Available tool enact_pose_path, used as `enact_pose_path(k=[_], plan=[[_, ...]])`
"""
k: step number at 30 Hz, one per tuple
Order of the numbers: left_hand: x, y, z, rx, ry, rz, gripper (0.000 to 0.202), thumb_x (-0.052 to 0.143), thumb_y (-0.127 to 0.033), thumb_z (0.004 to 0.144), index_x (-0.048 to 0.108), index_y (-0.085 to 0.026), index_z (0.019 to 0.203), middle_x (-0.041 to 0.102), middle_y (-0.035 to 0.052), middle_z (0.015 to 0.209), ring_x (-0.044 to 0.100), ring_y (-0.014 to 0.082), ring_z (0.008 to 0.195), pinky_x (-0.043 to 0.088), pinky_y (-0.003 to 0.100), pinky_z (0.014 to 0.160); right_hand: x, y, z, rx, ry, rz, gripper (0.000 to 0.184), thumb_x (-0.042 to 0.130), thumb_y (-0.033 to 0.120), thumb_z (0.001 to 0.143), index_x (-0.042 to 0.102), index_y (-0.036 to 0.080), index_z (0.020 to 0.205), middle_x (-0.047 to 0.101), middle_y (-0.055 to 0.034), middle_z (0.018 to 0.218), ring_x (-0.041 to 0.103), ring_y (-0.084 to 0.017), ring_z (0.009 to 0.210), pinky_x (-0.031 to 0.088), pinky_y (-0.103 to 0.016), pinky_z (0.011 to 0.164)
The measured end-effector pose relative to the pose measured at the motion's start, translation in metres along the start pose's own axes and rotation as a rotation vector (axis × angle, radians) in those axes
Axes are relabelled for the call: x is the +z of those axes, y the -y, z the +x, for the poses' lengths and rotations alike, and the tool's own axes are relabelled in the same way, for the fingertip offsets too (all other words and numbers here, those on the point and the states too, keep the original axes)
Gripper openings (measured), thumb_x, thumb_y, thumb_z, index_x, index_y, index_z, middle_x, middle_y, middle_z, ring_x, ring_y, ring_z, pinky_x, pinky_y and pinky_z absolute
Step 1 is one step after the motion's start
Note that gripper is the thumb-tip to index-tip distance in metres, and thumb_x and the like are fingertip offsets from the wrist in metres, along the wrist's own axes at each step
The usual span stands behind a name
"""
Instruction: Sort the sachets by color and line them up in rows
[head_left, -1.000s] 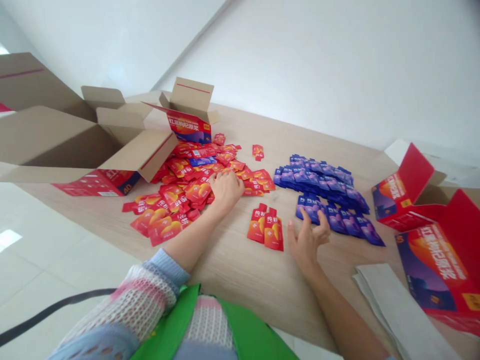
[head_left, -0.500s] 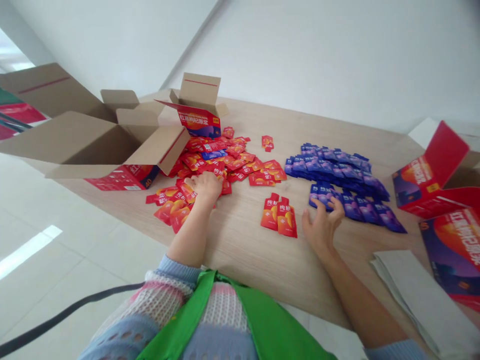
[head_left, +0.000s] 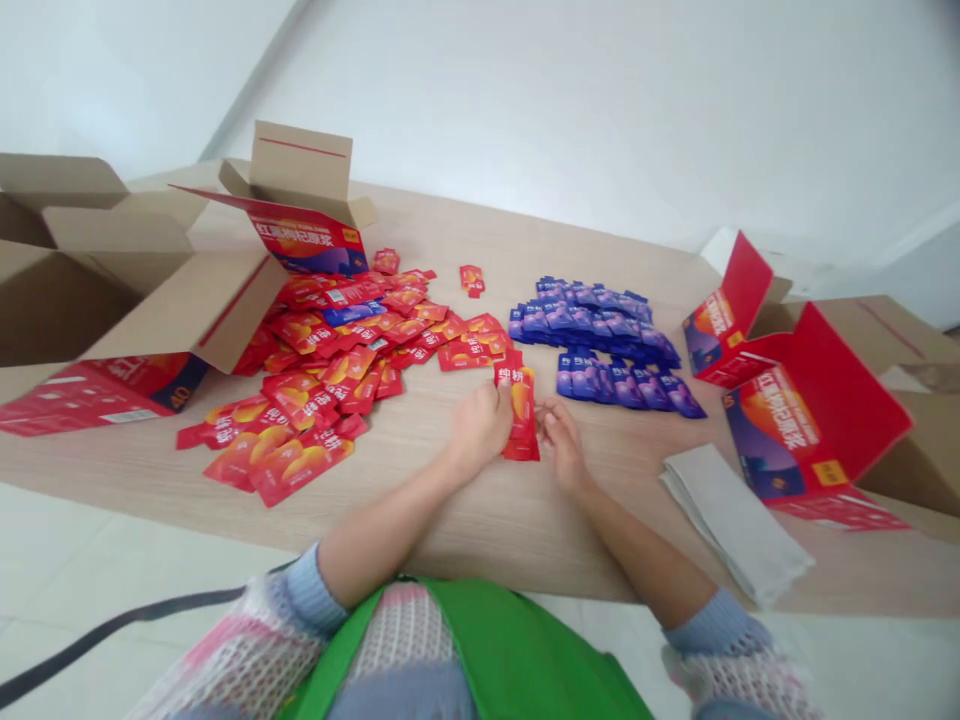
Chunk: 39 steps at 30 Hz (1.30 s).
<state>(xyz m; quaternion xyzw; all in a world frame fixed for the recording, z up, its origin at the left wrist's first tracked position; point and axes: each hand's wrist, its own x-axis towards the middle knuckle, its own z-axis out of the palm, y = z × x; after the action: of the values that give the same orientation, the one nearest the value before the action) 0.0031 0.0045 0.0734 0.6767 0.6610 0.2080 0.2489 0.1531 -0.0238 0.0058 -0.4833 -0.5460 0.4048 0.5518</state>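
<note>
My left hand [head_left: 478, 427] and my right hand [head_left: 559, 441] meet at a small stack of red sachets [head_left: 520, 412] lying on the wooden table [head_left: 465, 520]. Each hand pinches one side of that stack with bent fingers. A loose heap of red sachets [head_left: 337, 360] spreads out to the left of my hands. Rows of purple sachets [head_left: 600, 340] lie behind and to the right of them.
Open brown cartons [head_left: 112, 270] with red printed sides lie at the left, one small open box [head_left: 300, 215] behind the red heap. Open red boxes [head_left: 795, 400] stand at the right. A folded grey sheet [head_left: 731, 520] lies near the front right edge.
My left hand left the red heap and came right to the small red stack. My right hand moved left from the purple sachets to the same stack. The camera turned left.
</note>
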Motion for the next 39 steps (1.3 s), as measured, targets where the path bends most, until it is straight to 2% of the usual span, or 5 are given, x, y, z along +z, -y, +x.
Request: enact_pose_path(k=[5,11,18,32,39], plan=[[0.046,-0.003,-0.007,0.163,-0.130,0.154,0.041,0.035,-0.038,0.104,0.068,-0.015,0.098,0.073,0.0177,0.088,0.071,0.0297,0.089,0.046,0.042,0.089,0.010,-0.015,-0.004,0.056,-0.158,-0.185,0.047,0.047,0.063,0.093,0.051,0.022,0.117,0.067,-0.0096,0.109,0.061,-0.024,0.099,0.049,-0.038,0.087],[0.025,0.028,0.010,0.116,-0.332,0.200,0.032,0.039,-0.035,0.100,0.066,-0.018,0.099,0.074,0.0141,0.092,0.067,0.0302,0.097,0.037,0.047,0.099,-0.010,-0.029,-0.006,0.104,-0.183,-0.416,0.047,0.035,0.064,0.098,0.052,0.022,0.109,0.066,-0.0087,0.102,0.061,-0.023,0.093,0.048,-0.039,0.086],[0.018,0.057,0.041,-0.162,-0.250,0.105,0.034,0.039,-0.034,0.097,0.070,-0.020,0.097,0.076,0.0117,0.093,0.069,0.0285,0.095,0.036,0.046,0.097,-0.031,-0.030,0.002,0.168,-0.192,-0.482,0.048,0.034,0.069,0.093,0.047,0.023,0.098,0.064,-0.0082,0.090,0.059,-0.025,0.087,0.046,-0.038,0.078],[0.029,0.047,0.031,-0.113,-0.188,0.140,0.027,0.047,-0.031,0.093,0.071,-0.020,0.090,0.075,0.0143,0.100,0.056,0.0330,0.113,0.028,0.055,0.105,-0.006,-0.004,-0.018,-0.069,-0.285,-1.242,0.040,0.040,0.028,0.093,0.045,0.011,0.129,0.045,-0.0258,0.139,0.037,-0.035,0.134,0.024,-0.059,0.106],[0.038,0.042,0.026,-0.050,-0.225,0.229,0.033,0.041,-0.028,0.095,0.071,-0.016,0.099,0.070,0.0179,0.111,0.051,0.0363,0.116,0.025,0.059,0.105,0.015,-0.008,-0.031,-0.069,0.091,-1.274,0.070,0.027,0.046,0.101,0.016,0.009,0.160,0.019,-0.0247,0.164,0.009,-0.034,0.154,-0.002,-0.075,0.113]])
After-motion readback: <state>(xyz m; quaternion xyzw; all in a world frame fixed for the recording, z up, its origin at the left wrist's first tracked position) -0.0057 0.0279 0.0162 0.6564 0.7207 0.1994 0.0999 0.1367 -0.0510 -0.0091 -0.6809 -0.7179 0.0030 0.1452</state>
